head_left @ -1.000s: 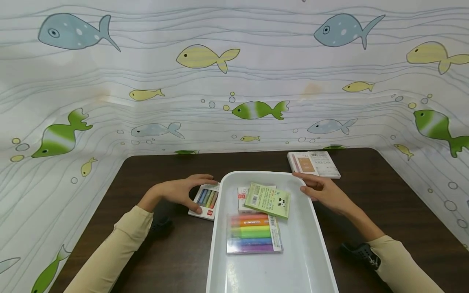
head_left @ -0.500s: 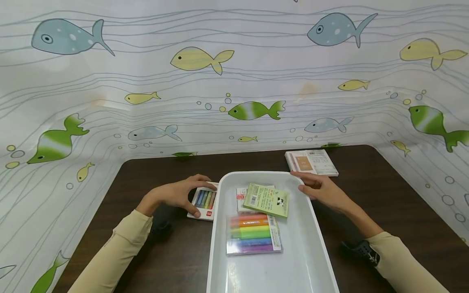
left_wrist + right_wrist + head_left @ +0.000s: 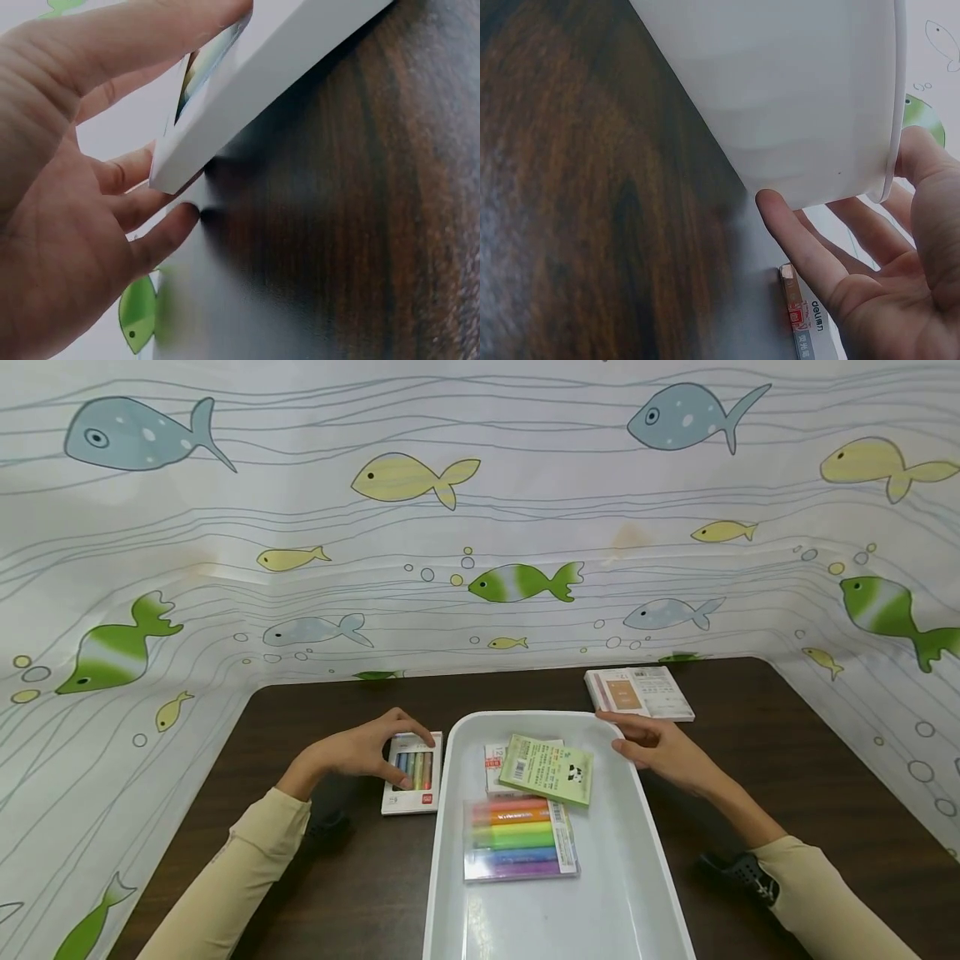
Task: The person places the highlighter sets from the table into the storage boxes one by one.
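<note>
A white windowed box of coloured sticks point(image 3: 414, 798) lies on the table, left of the white plastic tray point(image 3: 652, 827). My left hand point(image 3: 362, 750) spans this box, its thumb over the window and its fingers bent round the far side. In the left wrist view the fingers point(image 3: 171, 234) sit by the box's edge point(image 3: 217, 124), close to the tabletop. My right hand point(image 3: 667, 758) holds the tray's far right corner, thumb and fingers around it. Inside the tray lie a clear case of rainbow-coloured markers point(image 3: 517, 842) and a green panda-printed packet point(image 3: 546, 770), which partly covers a white box point(image 3: 493, 762).
Behind the right hand, at the table's back edge, lies a stack of flat white boxes point(image 3: 654, 692). A fish-patterned sheet point(image 3: 420, 535) surrounds the dark wooden table point(image 3: 352, 877) at the back and sides.
The box under my left hand has turned straighter and now stands slightly apart from the tray. My left thumb has shifted from its lower left edge onto the window. My right hand stays put.
</note>
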{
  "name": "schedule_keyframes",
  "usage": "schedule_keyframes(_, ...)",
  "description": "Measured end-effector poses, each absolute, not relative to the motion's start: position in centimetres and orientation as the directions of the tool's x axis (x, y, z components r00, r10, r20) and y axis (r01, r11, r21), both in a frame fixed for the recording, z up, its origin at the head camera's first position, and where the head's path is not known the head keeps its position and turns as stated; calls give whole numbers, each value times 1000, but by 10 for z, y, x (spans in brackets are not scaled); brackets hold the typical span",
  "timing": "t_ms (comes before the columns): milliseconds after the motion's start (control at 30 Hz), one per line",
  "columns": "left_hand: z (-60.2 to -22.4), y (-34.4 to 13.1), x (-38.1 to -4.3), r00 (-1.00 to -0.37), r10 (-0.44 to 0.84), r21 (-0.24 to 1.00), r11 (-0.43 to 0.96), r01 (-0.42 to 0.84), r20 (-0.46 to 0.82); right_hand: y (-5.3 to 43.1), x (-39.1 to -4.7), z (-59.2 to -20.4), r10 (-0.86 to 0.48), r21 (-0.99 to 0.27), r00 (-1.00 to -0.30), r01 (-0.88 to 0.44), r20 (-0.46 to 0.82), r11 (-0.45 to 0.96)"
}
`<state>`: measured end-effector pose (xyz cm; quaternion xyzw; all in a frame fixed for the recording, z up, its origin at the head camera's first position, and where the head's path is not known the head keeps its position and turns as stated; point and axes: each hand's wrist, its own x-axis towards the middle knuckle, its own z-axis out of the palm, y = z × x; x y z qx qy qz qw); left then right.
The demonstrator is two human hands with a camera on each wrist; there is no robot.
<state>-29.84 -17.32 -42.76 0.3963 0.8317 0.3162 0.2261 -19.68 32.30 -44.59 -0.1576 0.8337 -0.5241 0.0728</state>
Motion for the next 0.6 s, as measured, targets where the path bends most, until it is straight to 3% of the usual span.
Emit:
schedule_keyframes(433,-435,-180,-308,-562,823,761,416,497,-82,324,-196,-449,-339,-896,-938,-206,68,392)
schedule_keyframes(600,-439,-184,-312,-559,823,829,382,409,-103,323,-195,-448,-340,-897,-938,-206,67,391)
